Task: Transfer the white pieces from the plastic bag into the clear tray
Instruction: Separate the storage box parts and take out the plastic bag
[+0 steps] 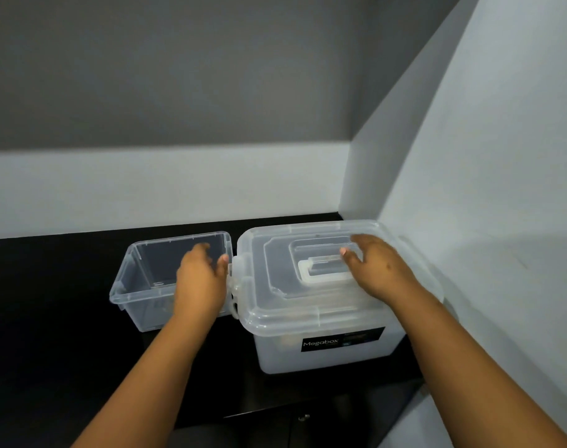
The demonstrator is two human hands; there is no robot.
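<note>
A clear tray (pixel 136 279), open-topped and with nothing visible inside, sits on a black countertop (pixel 49 318) at about 9 o'clock from the centre of the work area. Just beside it, at 3 o'clock from the tray, stands a lidded translucent storage box (pixel 324 347) with a black "Megabox" label (pixel 342 341) on its near wall. Its lid (pixel 275 286) is on, and a flat carry handle (pixel 324 270) lies recessed in the lid's top.

The left hand (pixel 199 279) hovers over the tray's right half, at the tray's 3 o'clock edge; its fingers are loosely extended and hold nothing, the thumb pointing toward the side latch (pixel 235 286) of the box, and whether it touches the latch cannot be told. The right hand (pixel 377 266) is above the lid at about 2 o'clock from the handle, fingers spread and relaxed, gripping nothing, fingertips near the handle's right end.

The plastic bag and white pieces do not show clearly; only vague pale shapes appear through the box's cloudy wall.

Grey and white walls (pixel 469 156) meet in a corner behind the box.
</note>
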